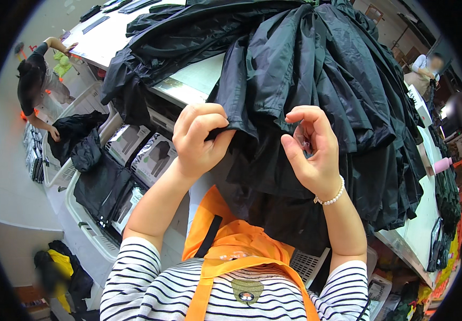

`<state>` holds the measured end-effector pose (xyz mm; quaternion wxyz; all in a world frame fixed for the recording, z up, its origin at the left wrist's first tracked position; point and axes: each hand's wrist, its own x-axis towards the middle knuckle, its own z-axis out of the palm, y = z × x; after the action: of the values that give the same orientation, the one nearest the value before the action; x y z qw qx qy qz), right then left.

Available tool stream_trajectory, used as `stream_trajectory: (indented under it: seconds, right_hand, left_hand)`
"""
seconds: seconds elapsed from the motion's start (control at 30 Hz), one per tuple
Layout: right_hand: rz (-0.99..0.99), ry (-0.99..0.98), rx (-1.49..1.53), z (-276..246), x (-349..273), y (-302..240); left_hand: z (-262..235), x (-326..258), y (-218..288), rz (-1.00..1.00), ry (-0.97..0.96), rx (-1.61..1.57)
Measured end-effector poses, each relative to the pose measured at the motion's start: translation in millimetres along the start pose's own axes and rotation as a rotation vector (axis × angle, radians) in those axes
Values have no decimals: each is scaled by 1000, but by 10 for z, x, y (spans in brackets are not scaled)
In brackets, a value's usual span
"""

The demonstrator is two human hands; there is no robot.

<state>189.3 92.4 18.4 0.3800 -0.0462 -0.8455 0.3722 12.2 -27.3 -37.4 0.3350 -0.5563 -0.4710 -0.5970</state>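
Black garments of thin, slightly shiny cloth lie in a thick pile over the table edge, their lower ends hanging toward me. My left hand is closed in a pinch on the hem of one black garment. To its right, my right hand is raised in front of the hanging cloth, thumb and forefinger apart and the other fingers curled. A small clear piece, looking like plastic, shows inside those curled fingers; its exact kind is unclear.
Below left of the white table, a white plastic basket holds black cloth and printed packages. A co-worker bends over another basket at left; a second person is at far right. A pink bottle lies near the right edge.
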Motion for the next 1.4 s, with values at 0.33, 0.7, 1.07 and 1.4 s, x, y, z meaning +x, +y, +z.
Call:
stream_trajectory:
  seconds: [0.33,0.7,1.07,1.4]
  right_hand:
    - [-39,-209,-137,29,691,-172]
    - [208,-663,-380,1249,1809,1446]
    - [760,-27,-132,1181,1404,1540]
    - [1383,350,785,1259,1721,452]
  left_hand:
    - [237,-278,89,-425,-727,141]
    - [696,34,143,-372,-977,-539]
    - [-1205,994,-3021,-791,-416,388]
    - [-1138,1306,-1882,-731,-348,35]
